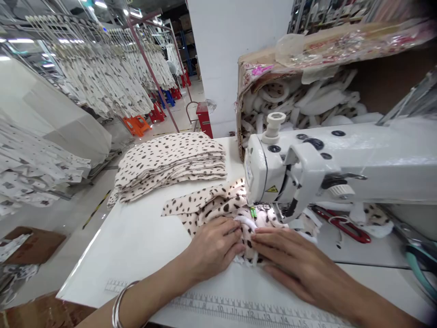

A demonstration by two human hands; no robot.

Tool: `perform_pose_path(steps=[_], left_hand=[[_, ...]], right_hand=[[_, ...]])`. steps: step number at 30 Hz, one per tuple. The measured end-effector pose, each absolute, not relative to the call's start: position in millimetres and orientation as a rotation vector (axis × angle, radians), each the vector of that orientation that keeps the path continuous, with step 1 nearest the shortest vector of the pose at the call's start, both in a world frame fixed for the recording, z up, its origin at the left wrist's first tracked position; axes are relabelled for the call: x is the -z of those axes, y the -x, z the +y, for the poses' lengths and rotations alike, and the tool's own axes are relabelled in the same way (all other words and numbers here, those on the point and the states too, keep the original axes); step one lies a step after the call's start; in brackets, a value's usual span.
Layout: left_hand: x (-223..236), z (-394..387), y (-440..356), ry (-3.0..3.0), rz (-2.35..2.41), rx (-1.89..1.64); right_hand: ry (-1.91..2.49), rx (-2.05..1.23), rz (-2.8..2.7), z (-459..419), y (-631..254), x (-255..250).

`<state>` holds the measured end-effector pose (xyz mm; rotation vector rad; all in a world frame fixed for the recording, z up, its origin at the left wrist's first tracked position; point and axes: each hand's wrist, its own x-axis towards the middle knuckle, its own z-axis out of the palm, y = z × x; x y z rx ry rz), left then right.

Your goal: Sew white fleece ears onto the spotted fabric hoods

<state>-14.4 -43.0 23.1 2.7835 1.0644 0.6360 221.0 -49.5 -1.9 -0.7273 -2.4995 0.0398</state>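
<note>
A cream fabric piece with dark spots (206,202) lies under the head of a white sewing machine (273,171), bunched near the needle area. A white trim strip (246,222) curves over the cloth between my hands. My left hand (215,248) has its fingers bent and pressed together on the left edge of the fabric. On the other side, my right hand (293,262) lies with fingers stretched out flat, the tips touching the cloth. The fabric beneath the fingers is partly hidden.
A stack of spotted fabric pieces (170,159) lies at the table's back left. Behind the machine, a cardboard box (246,75) holds white and spotted pieces. Red thread snips (344,225) and teal-handled scissors (418,269) lie right. A printed ruler (232,310) runs along the front.
</note>
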Motion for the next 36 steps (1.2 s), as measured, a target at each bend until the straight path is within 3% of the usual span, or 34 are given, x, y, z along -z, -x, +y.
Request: perform_pose_path(steps=[14,26,31,36], left_hand=[[-18.2,-44.9,17.2,-2.74,1.151,-0.558],[-17.5,-46.1,18.1,-2.782,1.157,-0.484],[-21.2,-46.8,16.0,-2.838,1.163,-0.366],[-21.2,-47.3,16.2,-2.864,1.155,-0.358]], right_hand=[[1.162,0.132,-2.55,-31.0,-270.3,6.3],[1.211,0.154,-2.578,-36.6,-269.9,0.1],[1.032,0.21,-2.487,-40.4,-257.1,-7.4],[0.928,0.034,-2.488,-42.3,-239.3,-3.0]])
